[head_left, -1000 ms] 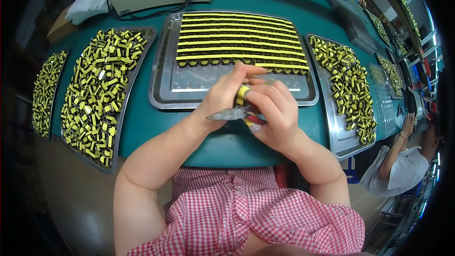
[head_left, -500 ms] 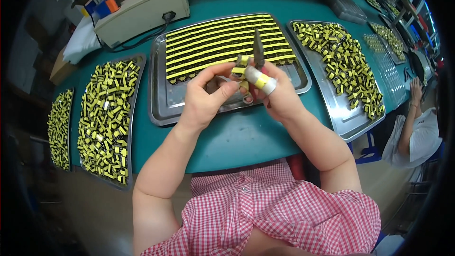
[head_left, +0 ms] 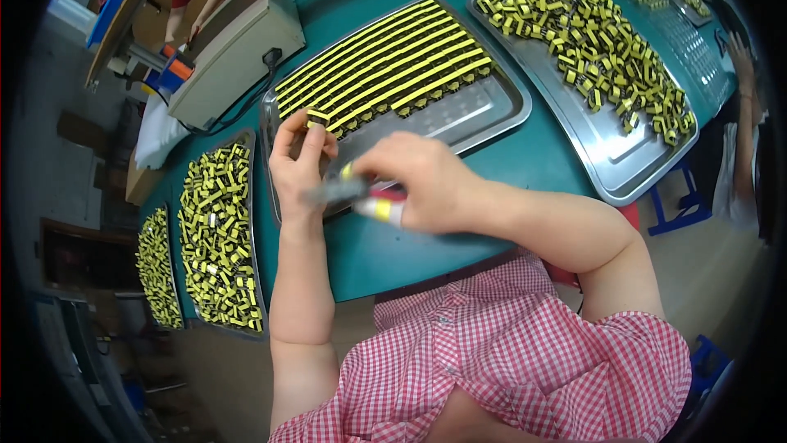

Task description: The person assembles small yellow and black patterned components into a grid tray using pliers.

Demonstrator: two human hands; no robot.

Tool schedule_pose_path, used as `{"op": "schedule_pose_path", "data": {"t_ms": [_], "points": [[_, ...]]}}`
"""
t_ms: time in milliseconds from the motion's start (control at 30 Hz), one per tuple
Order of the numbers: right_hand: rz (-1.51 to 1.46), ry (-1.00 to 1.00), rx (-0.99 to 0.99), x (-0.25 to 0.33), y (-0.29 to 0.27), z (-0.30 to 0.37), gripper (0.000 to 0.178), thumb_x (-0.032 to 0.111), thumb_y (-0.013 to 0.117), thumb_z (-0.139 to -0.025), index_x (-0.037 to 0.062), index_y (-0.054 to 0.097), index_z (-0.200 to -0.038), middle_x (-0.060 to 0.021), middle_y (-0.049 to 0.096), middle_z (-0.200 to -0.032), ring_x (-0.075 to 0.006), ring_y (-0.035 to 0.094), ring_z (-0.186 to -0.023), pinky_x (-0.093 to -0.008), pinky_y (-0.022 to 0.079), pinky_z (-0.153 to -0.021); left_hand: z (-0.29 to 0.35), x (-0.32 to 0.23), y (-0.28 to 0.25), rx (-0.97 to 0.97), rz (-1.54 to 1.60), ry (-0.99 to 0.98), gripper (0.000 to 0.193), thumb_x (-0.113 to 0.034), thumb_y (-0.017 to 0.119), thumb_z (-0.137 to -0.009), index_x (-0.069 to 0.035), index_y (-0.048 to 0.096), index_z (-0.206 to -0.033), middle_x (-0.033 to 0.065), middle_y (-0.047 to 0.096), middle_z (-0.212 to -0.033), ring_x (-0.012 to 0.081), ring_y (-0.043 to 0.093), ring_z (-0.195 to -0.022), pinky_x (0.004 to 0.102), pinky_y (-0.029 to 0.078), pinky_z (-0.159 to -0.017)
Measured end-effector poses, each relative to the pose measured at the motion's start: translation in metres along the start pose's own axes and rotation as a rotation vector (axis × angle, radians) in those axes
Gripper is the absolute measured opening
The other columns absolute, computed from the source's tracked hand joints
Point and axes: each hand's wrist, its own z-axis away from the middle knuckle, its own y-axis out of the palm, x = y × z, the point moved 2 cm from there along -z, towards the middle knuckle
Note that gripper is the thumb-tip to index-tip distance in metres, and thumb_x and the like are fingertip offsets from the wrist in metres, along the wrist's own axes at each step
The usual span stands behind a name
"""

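Observation:
My left hand [head_left: 297, 156] is closed, pinching a small yellow-taped transformer [head_left: 316, 118] between thumb and fingertips. It hovers at the front left of a metal tray [head_left: 492, 125], where similar yellow-and-black transformers [head_left: 385, 58] stand in tight rows. My right hand [head_left: 430, 177] grips a pair of pliers [head_left: 336, 191] with red handles, its dark jaws pointing left near my left wrist. The pliers are smeared by motion. A white-and-yellow wrap [head_left: 384, 211] covers one right finger. Another yellow spot by the right fingertips is too blurred to name.
Loose transformers heap in a right tray [head_left: 607, 166], a left tray [head_left: 256, 238] and a smaller heap [head_left: 156, 271] farther left. A beige box-shaped machine [head_left: 238, 49] with a black cord stands behind left. Co-workers sit behind it and at far right.
My hands have parted: the left moved left to the tray's front left with a transformer, while the right brought the pliers lower and turned them leftward. The whole view has also swung right.

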Motion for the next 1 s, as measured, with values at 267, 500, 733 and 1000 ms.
{"op": "schedule_pose_path", "data": {"t_ms": [267,500,733,1000], "points": [[0.199,-0.204,0.194,0.001,0.013,0.013,0.039,0.009,0.072,-0.049,0.0077,0.06,-0.086,-0.0054,0.056,-0.081,-0.0234,0.054,-0.081,-0.0358,0.045,-0.07,0.012,0.007,0.034,0.031,-0.97,0.295,0.028,0.001,0.072,-0.067,-0.002,0.056,-0.089,0.005,0.056,-0.076,0.0111,0.051,-0.06,0.0246,0.043,-0.054],[0.23,-0.242,0.145,0.005,0.01,0.01,0.037,0.009,0.071,-0.047,0.0072,0.059,-0.082,-0.0058,0.056,-0.079,-0.0242,0.053,-0.081,-0.0358,0.045,-0.07,0.005,0.009,0.052,0.209,-1.22,0.455,0.025,-0.004,0.071,-0.066,-0.002,0.055,-0.086,0.0102,0.053,-0.078,0.0249,0.053,-0.063,0.0338,0.045,-0.056],[0.235,-0.267,0.116,0.005,0.008,0.01,0.033,0.009,0.071,-0.05,0.0068,0.059,-0.08,-0.0061,0.056,-0.079,-0.024,0.054,-0.081,-0.0362,0.046,-0.071,0.002,0.009,0.071,0.222,-1.358,0.609,0.024,0.0,0.07,-0.064,-0.001,0.061,-0.086,0.0123,0.056,-0.085,0.0292,0.055,-0.073,0.035,0.045,-0.064],[0.22,-0.247,0.133,0.004,0.008,0.01,0.032,0.011,0.072,-0.051,0.0061,0.059,-0.08,-0.007,0.057,-0.08,-0.0243,0.054,-0.082,-0.0368,0.046,-0.071,-0.002,0.009,0.072,0.218,-1.382,0.572,0.023,-0.001,0.071,-0.066,-0.001,0.061,-0.086,0.0124,0.056,-0.084,0.0293,0.055,-0.074,0.0344,0.045,-0.064]]}}
